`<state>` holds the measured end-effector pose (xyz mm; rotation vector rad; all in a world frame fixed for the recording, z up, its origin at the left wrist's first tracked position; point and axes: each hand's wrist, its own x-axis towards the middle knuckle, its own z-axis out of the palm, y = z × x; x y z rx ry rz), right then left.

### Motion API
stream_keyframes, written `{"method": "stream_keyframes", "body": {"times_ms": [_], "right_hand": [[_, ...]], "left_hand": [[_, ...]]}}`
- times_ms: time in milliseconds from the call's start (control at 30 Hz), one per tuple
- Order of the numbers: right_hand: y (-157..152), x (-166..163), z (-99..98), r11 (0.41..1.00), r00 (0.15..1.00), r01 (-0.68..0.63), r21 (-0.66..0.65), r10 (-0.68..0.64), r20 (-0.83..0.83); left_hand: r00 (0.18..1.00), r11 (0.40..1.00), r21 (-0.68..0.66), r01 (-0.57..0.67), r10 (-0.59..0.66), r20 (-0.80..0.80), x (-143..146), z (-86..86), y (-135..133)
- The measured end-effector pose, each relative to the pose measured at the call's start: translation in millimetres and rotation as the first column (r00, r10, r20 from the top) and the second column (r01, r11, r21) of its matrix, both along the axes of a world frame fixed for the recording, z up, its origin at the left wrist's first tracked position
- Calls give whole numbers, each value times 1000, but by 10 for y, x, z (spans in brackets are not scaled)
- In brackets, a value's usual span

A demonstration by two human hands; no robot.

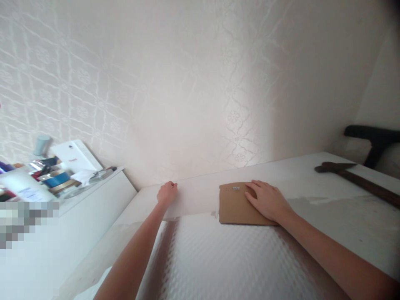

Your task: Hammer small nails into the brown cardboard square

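Note:
A flat piece of brown cardboard (234, 210) lies on the white surface in front of the wall. My right hand (268, 201) rests on its right part, fingers stretched out and thumb apart. Near the cardboard's far edge sit several small silvery pieces (236, 188), too small to name, beside a few tiny holes. To the left, my left hand (168, 194) is closed close to the foot of the wall; whatever its fingers hold is hidden. Bubble wrap (218, 258) spreads between my forearms, just below the cardboard.
A hammer (353, 177) with a dark wooden handle lies at the right. Behind it stands a black object (371, 135). On a white cabinet (93, 212) at the left are a white box (75, 156), a blue roll (56, 179) and other clutter. A patterned wall (193, 96) closes off the back.

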<state>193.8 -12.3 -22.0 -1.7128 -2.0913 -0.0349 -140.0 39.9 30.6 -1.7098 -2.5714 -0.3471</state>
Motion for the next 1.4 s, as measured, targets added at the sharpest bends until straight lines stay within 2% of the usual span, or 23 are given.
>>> {"method": "stream_keyframes", "body": {"times_ms": [100,233,533,667,733,833,933,1033,1100,1200,1400], "right_hand": [[-3,-1,1,1000,1000,1,8,-1,-5],[6,5,-13,1000,1000,1,11,-1,-3],[9,6,-18,1000,1000,9,-1,-9,2],[5,1,-13,1000,1000,7,3,-7,-9],[7,0,-15,1000,1000,6,6,-6,-12],[11,0,-19,1000,1000,6,6,-6,-11],[15,0,-21,1000,1000,7,7,-7,-9],[10,-3,-14,1000,1000,12,8,-12,-2],[2,-6,-4,1000,1000,17,5,-17,3],[-8,-11,11,1000,1000,21,-4,-21,10],[-15,-17,20,1000,1000,14,0,-14,10]], "left_hand": [[999,999,-5,-41,41,-28,-204,41,-61],[997,998,-6,-55,54,-55,-291,53,-94],[992,998,-20,-68,65,-107,-261,27,-60],[986,997,22,-71,73,-152,-131,44,-49],[989,999,42,6,0,-147,20,54,-38],[969,970,70,235,-228,-98,365,66,-37],[866,861,100,499,-499,-20,800,63,-80],[724,722,100,685,-689,24,1209,38,-154],[670,672,52,739,-741,45,1412,12,-194],[641,642,10,766,-766,47,1580,-26,-217],[695,694,-37,719,-719,24,1641,-44,-199]]}}
